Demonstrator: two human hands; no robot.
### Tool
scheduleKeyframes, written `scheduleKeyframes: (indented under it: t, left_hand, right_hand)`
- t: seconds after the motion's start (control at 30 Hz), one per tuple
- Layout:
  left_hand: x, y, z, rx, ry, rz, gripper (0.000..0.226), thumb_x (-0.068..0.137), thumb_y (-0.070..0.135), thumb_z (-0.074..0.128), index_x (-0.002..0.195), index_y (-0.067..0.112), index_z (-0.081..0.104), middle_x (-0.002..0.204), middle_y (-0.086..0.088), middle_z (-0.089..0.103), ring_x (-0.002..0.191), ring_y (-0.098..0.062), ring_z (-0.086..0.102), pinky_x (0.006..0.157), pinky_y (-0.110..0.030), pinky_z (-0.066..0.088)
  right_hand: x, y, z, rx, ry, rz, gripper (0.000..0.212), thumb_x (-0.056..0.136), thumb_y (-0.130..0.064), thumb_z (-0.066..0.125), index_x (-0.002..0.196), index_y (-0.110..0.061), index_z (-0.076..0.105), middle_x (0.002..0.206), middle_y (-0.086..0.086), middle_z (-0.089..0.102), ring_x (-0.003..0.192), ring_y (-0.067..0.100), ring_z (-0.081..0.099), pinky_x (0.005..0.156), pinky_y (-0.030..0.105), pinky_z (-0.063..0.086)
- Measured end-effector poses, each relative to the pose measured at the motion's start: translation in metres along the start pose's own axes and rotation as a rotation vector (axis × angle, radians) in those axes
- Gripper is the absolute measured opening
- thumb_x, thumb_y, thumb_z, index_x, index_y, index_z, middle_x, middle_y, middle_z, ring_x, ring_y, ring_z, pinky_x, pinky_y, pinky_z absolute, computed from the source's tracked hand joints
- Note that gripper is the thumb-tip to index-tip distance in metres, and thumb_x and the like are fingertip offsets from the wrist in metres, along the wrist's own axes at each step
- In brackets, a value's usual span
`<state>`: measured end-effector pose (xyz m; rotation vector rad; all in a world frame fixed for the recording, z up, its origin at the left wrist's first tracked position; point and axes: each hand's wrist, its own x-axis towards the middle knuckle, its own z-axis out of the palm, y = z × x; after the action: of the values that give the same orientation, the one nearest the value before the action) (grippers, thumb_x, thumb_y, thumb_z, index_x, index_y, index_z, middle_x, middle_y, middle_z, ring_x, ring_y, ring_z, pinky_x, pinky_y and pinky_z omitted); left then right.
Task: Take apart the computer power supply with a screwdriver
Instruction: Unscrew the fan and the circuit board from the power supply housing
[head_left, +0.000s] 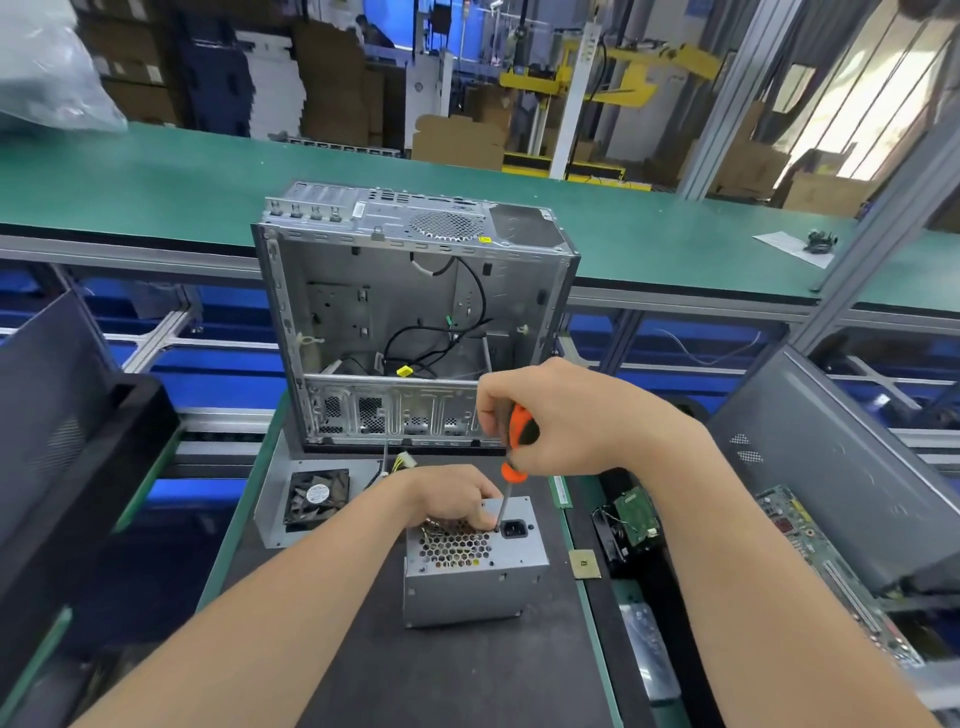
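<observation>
One power supply (470, 592), one screwdriver (521, 428), two hands (447, 496) (566, 415)

Workshop hall: long green-topped desk (156, 171) across the middle, grey aluminium framing (730, 104) rising at right, blue lower tier (223, 374) beneath. Behind it, stacked brown cardboard boxes (332, 88) and a yellow machine frame (639, 67). Bright daylight through glazing (857, 78), upper right.

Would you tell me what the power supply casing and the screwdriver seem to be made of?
The power supply looks like sheet steel, matte grey, with folded edges and a punched honeycomb vent. The screwdriver handle seems moulded plastic or rubber, glossy orange with black; its shaft looks like bare metal.
</observation>
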<state>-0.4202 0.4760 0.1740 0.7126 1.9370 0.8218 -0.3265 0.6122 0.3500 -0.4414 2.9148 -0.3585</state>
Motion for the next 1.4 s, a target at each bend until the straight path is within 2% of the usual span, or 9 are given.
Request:
scheduleKeyframes:
  t: [0.03, 0.13, 0.4, 0.6, 0.77, 0.87, 1.03, 1.2, 1.4]
  left_hand:
    - [0.0, 0.0, 0.0, -0.008, 0.003, -0.007, 0.047, 0.094, 0.002, 0.06, 0.056, 0.03, 0.067, 0.054, 0.018, 0.058, 0.046, 0.002, 0.049, 0.056, -0.024, 0.035]
    - [0.0, 0.0, -0.001, -0.02, 0.0, -0.023, 0.045, 0.094, 0.006, 0.061, 0.06, 0.033, 0.072, 0.058, 0.017, 0.061, 0.049, 0.001, 0.05, 0.061, -0.027, 0.036]
    - [0.0, -0.001, 0.001, -0.001, 0.014, -0.009, 0.026, 0.092, 0.009, 0.063, 0.071, 0.024, 0.068, 0.059, 0.013, 0.053, 0.054, -0.006, 0.042, 0.059, -0.03, 0.031]
    - [-0.005, 0.003, 0.0, 0.008, 0.0, -0.022, 0.044, 0.095, 0.005, 0.06, 0.057, 0.026, 0.068, 0.054, 0.019, 0.054, 0.048, 0.0, 0.044, 0.062, -0.029, 0.032]
    - [-0.006, 0.005, 0.001, 0.009, 0.001, -0.022, 0.027, 0.097, 0.004, 0.058, 0.073, 0.016, 0.054, 0.048, 0.021, 0.049, 0.044, 0.0, 0.039, 0.059, -0.029, 0.028]
    - [-0.005, 0.005, 0.0, -0.002, 0.0, -0.046, 0.035, 0.098, 0.006, 0.059, 0.065, 0.016, 0.065, 0.053, 0.02, 0.057, 0.05, 0.0, 0.045, 0.061, -0.028, 0.032]
    - [-0.004, 0.007, 0.001, -0.002, -0.002, -0.033, 0.025, 0.099, 0.004, 0.058, 0.078, 0.018, 0.052, 0.049, 0.022, 0.054, 0.042, 0.004, 0.046, 0.058, -0.026, 0.032]
    - [-0.006, 0.005, 0.001, 0.008, 0.008, -0.029, 0.044, 0.097, 0.007, 0.06, 0.059, 0.028, 0.069, 0.054, 0.018, 0.052, 0.048, -0.001, 0.042, 0.063, -0.03, 0.03]
    - [-0.005, 0.003, 0.001, -0.04, 0.005, -0.011, 0.015, 0.097, 0.007, 0.061, 0.101, 0.014, 0.074, 0.083, 0.007, 0.065, 0.077, -0.012, 0.049, 0.072, -0.031, 0.036]
  right_hand:
    - [0.003, -0.004, 0.003, -0.043, 0.046, 0.06, 0.017, 0.083, -0.034, 0.073, 0.084, -0.027, 0.057, 0.079, -0.007, 0.067, 0.076, 0.016, 0.063, 0.06, 0.037, 0.053]
    - [0.015, -0.015, 0.018, -0.277, 0.192, 0.315, 0.054, 0.097, -0.061, 0.058, 0.068, -0.021, 0.036, 0.07, 0.0, 0.044, 0.063, 0.021, 0.049, 0.046, 0.029, 0.031]
    - [0.011, -0.008, 0.007, -0.097, 0.079, 0.102, 0.01, 0.093, -0.025, 0.071, 0.09, -0.026, 0.061, 0.084, -0.008, 0.065, 0.08, 0.016, 0.063, 0.063, 0.033, 0.052]
    - [-0.002, 0.001, -0.009, -0.019, -0.097, -0.008, 0.039, 0.081, -0.001, 0.072, 0.099, -0.034, 0.063, 0.09, -0.014, 0.072, 0.085, 0.008, 0.068, 0.069, 0.035, 0.056]
    - [0.003, -0.003, 0.0, -0.12, -0.016, 0.141, 0.02, 0.085, -0.04, 0.074, 0.091, -0.025, 0.062, 0.081, -0.007, 0.068, 0.074, 0.017, 0.067, 0.064, 0.036, 0.059]
    - [0.012, -0.001, 0.01, -0.263, 0.118, 0.337, 0.053, 0.099, -0.061, 0.054, 0.073, -0.015, 0.046, 0.071, 0.004, 0.053, 0.071, 0.025, 0.062, 0.051, 0.034, 0.046]
    - [0.015, 0.002, 0.012, -0.183, 0.113, 0.232, 0.031, 0.099, -0.042, 0.064, 0.079, -0.021, 0.052, 0.076, -0.002, 0.056, 0.069, 0.02, 0.058, 0.054, 0.03, 0.042]
    - [0.004, 0.004, 0.008, -0.078, 0.097, 0.041, 0.017, 0.089, -0.027, 0.077, 0.091, -0.026, 0.06, 0.074, -0.012, 0.062, 0.061, 0.002, 0.051, 0.053, 0.026, 0.036]
    - [-0.002, 0.007, 0.004, -0.02, 0.044, -0.002, 0.034, 0.081, -0.021, 0.086, 0.096, -0.034, 0.059, 0.083, -0.013, 0.067, 0.078, 0.003, 0.061, 0.064, 0.03, 0.05]
